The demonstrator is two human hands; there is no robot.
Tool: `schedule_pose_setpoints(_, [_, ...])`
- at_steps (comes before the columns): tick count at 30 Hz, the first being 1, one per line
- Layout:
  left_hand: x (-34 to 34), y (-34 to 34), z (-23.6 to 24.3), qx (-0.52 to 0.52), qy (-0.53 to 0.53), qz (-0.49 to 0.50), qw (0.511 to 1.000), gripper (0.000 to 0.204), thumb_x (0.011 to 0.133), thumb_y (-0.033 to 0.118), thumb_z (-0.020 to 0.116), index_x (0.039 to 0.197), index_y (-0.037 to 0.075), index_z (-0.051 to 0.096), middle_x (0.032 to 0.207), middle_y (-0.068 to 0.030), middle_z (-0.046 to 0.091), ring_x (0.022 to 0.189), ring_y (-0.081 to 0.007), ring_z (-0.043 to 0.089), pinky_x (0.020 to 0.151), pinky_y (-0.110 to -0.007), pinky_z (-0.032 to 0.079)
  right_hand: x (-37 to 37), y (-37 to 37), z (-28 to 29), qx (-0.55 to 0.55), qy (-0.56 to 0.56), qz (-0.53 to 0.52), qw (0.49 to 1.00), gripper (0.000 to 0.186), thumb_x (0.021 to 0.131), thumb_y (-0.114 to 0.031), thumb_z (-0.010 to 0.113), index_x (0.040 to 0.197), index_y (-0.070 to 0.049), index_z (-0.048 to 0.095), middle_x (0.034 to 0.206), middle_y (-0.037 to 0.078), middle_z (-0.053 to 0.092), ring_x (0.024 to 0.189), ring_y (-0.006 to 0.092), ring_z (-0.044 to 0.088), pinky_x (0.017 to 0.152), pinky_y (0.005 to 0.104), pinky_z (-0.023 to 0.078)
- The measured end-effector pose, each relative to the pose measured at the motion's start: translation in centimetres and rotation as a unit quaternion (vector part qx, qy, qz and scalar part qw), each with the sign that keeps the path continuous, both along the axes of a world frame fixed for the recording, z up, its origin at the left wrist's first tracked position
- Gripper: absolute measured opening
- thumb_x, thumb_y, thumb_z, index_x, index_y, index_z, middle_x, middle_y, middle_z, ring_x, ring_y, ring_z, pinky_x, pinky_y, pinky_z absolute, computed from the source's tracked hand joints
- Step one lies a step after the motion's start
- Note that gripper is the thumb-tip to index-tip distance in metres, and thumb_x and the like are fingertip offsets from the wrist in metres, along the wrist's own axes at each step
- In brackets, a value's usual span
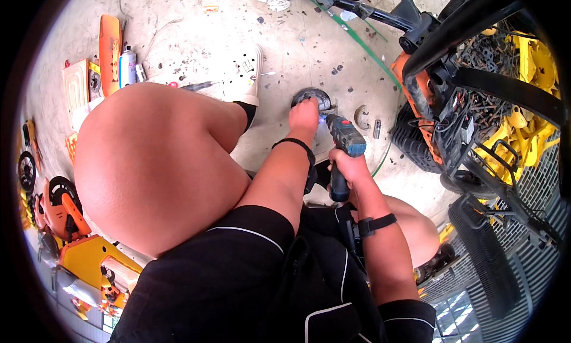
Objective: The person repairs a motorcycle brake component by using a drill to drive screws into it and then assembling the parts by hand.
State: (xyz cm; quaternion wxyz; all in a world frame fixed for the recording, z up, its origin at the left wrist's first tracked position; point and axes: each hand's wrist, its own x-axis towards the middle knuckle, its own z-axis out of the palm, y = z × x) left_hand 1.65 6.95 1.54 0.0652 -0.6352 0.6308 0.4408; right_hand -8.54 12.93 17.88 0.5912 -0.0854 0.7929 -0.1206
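Note:
In the head view my left hand (pixel 304 114) is closed on a dark round metal part (pixel 318 94) low near the floor, its fingers partly hidden. My right hand (pixel 351 167) grips a black and blue cordless drill (pixel 348 139), with its nose pointing forward to the metal part, where a small bluish light shows. A curved metal piece (pixel 361 117) and a small cylinder (pixel 377 128) lie on the floor to the right of the drill.
A black and orange vehicle frame (pixel 419 135) and a pile of yellow parts (pixel 529 57) fill the right. At left are orange panels (pixel 110 52), a spray can (pixel 126 69) and more parts (pixel 83 254). My bent knee and white shoe (pixel 242 81) occupy the left middle.

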Motion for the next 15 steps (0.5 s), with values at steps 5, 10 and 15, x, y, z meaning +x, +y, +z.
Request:
schedule_pose_setpoints(5, [-0.1,-0.1,-0.2,0.004,-0.006,-0.007,1.0,0.015,0.091,0.007,0.054,0.101,0.007,0.065,0.108,-0.0163,0.071,0.1,-0.0375,0.07,0.084,-0.048,0.057,0.0,-0.1,0.0,0.017,0.007,-0.003,1.0,0.016,0.075,-0.006,0.063,0.09,-0.004,0.06,0.072,0.008,0.06,0.059,0.0199,0.061,0.053,0.0384,0.051])
schedule_pose_setpoints(10, [0.0,-0.2,0.3,0.021,-0.003,0.001,1.0,0.015,0.09,0.007,0.056,0.102,0.007,0.065,0.109,-0.0163,0.071,0.102,-0.0377,0.07,0.085,-0.048,0.057,-0.1,-0.2,0.1,0.016,0.009,0.01,1.0,0.017,0.074,-0.006,0.063,0.091,-0.004,0.06,0.072,0.007,0.06,0.058,0.0193,0.06,0.053,0.0373,0.05])
schedule_pose_setpoints(15, [0.0,-0.6,0.8,0.032,0.0,0.004,0.999,0.015,0.09,0.006,0.056,0.102,0.006,0.065,0.111,-0.0162,0.071,0.103,-0.0378,0.069,0.085,-0.048,0.057,-0.1,0.4,-0.3,0.0,0.007,0.008,1.0,0.02,0.074,-0.005,0.063,0.093,-0.004,0.06,0.074,0.007,0.06,0.059,0.0188,0.061,0.054,0.0368,0.05])
